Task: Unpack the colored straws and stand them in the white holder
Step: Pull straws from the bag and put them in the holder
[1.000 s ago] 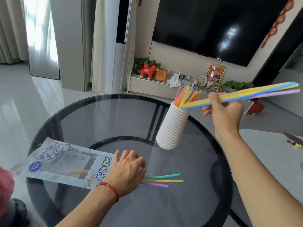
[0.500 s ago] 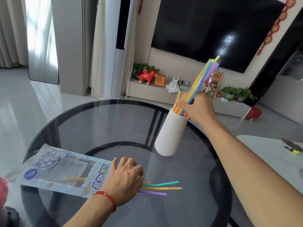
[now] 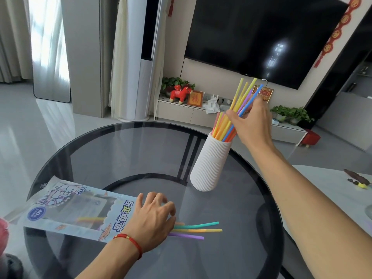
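Observation:
The white ribbed holder (image 3: 209, 166) stands on the round dark glass table (image 3: 141, 150), right of centre, with several colored straws (image 3: 220, 127) in it. My right hand (image 3: 252, 123) is just above its rim, closed around a bundle of straws (image 3: 244, 93) that leans up to the right, its lower ends inside the holder. My left hand (image 3: 153, 220) lies flat, fingers apart, on the open end of the blue straw packet (image 3: 76, 208). Three straws (image 3: 197, 230), teal, yellow and purple, stick out from under that hand onto the glass. A few more show inside the packet.
A white table (image 3: 326, 190) adjoins on the right, with a dark object (image 3: 356, 178) on it. A red thing (image 3: 3, 232) sits at the left edge. Beyond the table are a low cabinet (image 3: 181, 113) and a wall-mounted TV.
My right hand swung the bundle from level to upright, brought it over the holder and lowered its ends in. My left hand stayed on the packet.

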A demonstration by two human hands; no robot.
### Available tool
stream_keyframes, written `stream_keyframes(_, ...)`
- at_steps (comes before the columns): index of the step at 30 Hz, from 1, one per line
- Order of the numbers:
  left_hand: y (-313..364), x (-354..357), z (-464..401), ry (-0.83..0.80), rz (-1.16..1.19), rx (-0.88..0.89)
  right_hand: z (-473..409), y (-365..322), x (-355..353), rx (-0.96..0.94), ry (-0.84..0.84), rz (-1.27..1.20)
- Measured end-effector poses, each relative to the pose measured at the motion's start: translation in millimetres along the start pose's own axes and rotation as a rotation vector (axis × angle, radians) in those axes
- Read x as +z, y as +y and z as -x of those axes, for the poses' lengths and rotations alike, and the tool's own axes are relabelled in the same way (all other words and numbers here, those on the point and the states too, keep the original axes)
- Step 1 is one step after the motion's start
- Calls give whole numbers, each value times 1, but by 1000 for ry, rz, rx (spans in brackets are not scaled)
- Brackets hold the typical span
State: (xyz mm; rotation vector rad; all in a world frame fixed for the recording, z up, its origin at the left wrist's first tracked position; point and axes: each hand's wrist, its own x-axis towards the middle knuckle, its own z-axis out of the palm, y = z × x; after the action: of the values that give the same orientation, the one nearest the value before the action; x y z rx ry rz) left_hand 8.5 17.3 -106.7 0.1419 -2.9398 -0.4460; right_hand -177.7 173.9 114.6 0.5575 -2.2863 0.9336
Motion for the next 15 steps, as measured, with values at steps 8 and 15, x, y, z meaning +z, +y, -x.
stream_keyframes(8, 1, -2, 1, -16, 9, -6, -16, -9, -4, -241, -51, 38)
stream_keyframes(15, 2, -5, 0, -32, -2, -5, -1, 3, 10, -186, -239, 48)
